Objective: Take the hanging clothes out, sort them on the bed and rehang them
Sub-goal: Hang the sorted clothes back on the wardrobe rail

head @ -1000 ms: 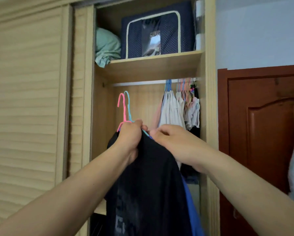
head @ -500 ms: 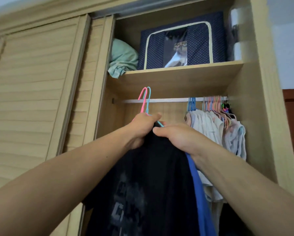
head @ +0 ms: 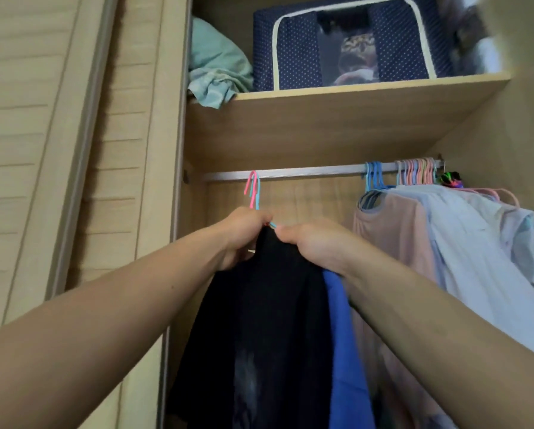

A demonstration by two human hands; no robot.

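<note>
Two hangers' hooks [head: 253,190], pink and blue, sit at the rail [head: 306,173] just above your left hand [head: 244,235], which grips the black shirt [head: 269,320] at its neck, your right hand [head: 313,243] gripping beside it, blue garment [head: 341,335] below.
</note>
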